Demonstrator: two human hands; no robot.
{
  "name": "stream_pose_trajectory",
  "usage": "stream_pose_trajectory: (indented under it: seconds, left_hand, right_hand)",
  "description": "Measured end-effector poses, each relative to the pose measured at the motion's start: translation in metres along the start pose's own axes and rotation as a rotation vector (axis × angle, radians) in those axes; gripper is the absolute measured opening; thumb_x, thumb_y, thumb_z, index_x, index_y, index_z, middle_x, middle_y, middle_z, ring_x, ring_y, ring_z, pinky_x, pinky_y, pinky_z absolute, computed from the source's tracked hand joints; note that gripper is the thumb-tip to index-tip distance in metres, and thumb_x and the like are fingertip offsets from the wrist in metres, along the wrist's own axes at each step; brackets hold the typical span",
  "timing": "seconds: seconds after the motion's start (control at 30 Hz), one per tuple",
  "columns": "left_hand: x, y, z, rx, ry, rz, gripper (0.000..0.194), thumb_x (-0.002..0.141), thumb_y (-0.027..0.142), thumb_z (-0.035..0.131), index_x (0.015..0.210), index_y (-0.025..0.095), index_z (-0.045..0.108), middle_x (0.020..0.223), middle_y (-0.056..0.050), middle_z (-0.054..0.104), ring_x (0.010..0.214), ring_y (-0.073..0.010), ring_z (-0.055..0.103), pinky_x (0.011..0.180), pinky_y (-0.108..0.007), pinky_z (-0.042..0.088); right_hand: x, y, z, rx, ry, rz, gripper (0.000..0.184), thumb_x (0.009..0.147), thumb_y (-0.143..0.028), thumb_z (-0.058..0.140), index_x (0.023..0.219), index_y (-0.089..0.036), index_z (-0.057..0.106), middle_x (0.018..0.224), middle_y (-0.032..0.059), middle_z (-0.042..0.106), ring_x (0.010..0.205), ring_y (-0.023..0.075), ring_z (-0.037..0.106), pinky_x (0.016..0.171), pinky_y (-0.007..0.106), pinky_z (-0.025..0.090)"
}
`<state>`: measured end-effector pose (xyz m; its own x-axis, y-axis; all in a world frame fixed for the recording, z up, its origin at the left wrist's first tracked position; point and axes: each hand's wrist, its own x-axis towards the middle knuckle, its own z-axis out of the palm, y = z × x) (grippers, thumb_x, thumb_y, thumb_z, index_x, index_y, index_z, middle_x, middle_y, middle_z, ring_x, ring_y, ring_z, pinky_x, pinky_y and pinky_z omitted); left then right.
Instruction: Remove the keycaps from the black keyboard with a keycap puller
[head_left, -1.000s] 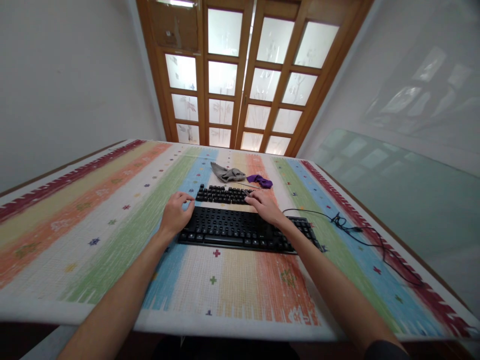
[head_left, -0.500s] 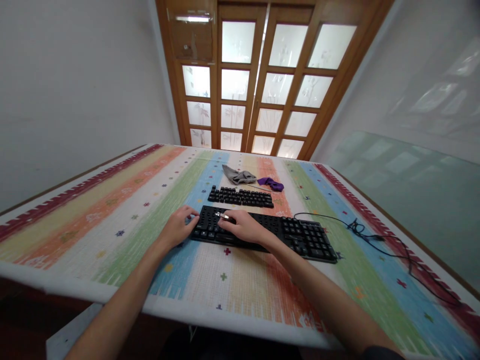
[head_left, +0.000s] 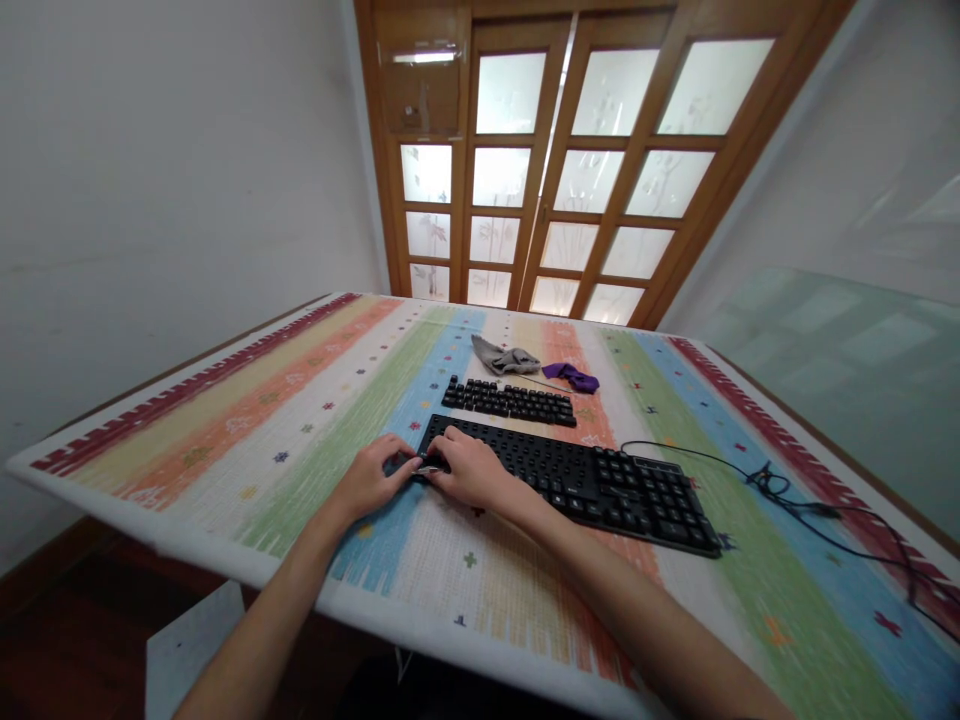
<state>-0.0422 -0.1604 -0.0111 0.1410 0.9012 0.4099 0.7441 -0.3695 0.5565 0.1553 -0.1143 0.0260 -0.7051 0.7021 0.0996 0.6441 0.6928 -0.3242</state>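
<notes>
A black keyboard (head_left: 525,450) lies at a slant in front of me, its left part bare of keycaps and its right part still capped. Over its near left corner, my right hand (head_left: 469,470) is closed on a small shiny metal tool (head_left: 429,470), whose exact kind I cannot make out. My left hand (head_left: 375,478) is at the left end of the keyboard, thumb and index fingertips close together on its edge, almost meeting the tool. Just beyond the keyboard, loose black keycaps (head_left: 510,401) stand in rows.
Behind the keycaps lie a grey cloth (head_left: 504,357) and a purple cloth (head_left: 571,377). A black cable (head_left: 772,485) trails from the keyboard to the right, partly bundled. A striped tablecloth (head_left: 300,440) covers the table. Wooden glazed doors (head_left: 517,225) stand beyond.
My right hand has brought the metal tool down from the bare middle rows to the near left corner, beside my left thumb. The whole view has shifted, with things appearing farther right.
</notes>
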Motion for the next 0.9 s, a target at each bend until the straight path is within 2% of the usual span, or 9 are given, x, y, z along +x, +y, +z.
stream_pose_trajectory:
  seconds: [0.17,0.4,0.6,0.9]
  left_hand:
    - [0.0,0.001,0.002,-0.031,-0.001,-0.029,0.023,0.089,0.038,0.056,0.094,0.018,0.067,0.085,-0.004,0.067,0.073,-0.0173,0.061,0.072,-0.031,0.05]
    - [0.002,0.001,0.001,-0.103,-0.058,-0.04,0.028,0.09,0.037,0.055,0.103,0.019,0.071,0.094,-0.006,0.067,0.082,-0.0192,0.064,0.081,-0.033,0.052]
    - [0.005,-0.002,0.002,-0.152,-0.108,-0.068,0.029,0.089,0.038,0.054,0.104,0.019,0.071,0.094,-0.006,0.066,0.085,-0.0197,0.063,0.083,-0.034,0.051]
    - [0.009,-0.007,0.007,-0.186,-0.1,-0.03,0.024,0.089,0.037,0.056,0.096,0.018,0.068,0.091,-0.005,0.063,0.082,-0.0197,0.06,0.078,-0.033,0.049]
  right_hand:
    - [0.001,-0.004,-0.005,-0.066,-0.022,0.089,0.031,0.097,-0.04,0.049,0.111,-0.019,0.068,0.111,0.0104,0.061,0.09,0.0239,0.067,0.075,0.034,0.05]
    - [0.005,-0.007,-0.008,-0.089,-0.075,0.082,0.032,0.095,-0.037,0.05,0.106,-0.017,0.072,0.111,0.013,0.062,0.093,0.0263,0.068,0.077,0.036,0.053]
    - [0.011,-0.006,-0.012,-0.112,-0.119,0.04,0.029,0.093,-0.031,0.05,0.107,-0.015,0.07,0.111,0.0141,0.063,0.1,0.0291,0.067,0.08,0.037,0.053]
    - [0.007,-0.006,-0.004,-0.249,-0.072,-0.042,0.027,0.096,-0.029,0.046,0.11,-0.013,0.062,0.116,0.015,0.057,0.086,0.0268,0.07,0.071,0.039,0.057]
